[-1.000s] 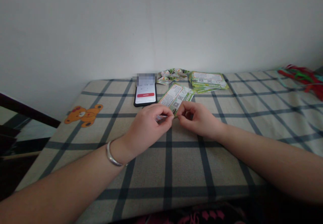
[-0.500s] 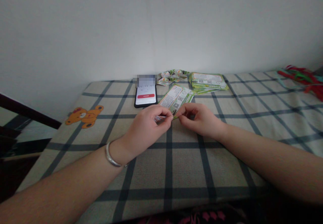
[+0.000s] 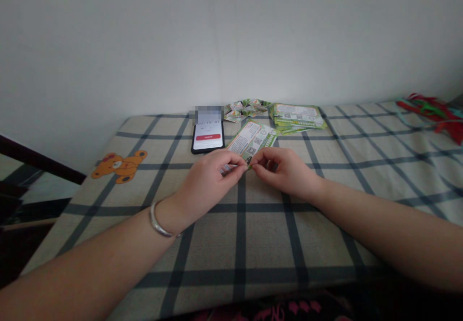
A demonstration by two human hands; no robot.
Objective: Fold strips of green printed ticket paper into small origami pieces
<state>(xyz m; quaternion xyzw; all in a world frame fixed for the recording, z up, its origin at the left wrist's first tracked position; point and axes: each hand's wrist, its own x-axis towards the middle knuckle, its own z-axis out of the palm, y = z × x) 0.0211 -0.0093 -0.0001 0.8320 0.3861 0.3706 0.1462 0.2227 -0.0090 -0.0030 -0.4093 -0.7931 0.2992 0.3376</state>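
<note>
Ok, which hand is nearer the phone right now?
Left. The left hand sits just in front of the phone, pinching the leaflet. The right hand pinches it too, farther off to the phone's right.

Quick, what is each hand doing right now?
Left hand: closed, pinching the near end of the leaflet.
Right hand: closed, pinching the same end.

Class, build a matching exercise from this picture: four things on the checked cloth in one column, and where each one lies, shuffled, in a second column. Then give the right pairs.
Things
1. phone
2. bear print
3. green card
4. red strips

Places
A. pinched by left hand and right hand
B. far right edge
C. left side of the cloth
D. by the wall, screen lit

Pairs: 1-D, 2-C, 3-A, 4-B
</note>
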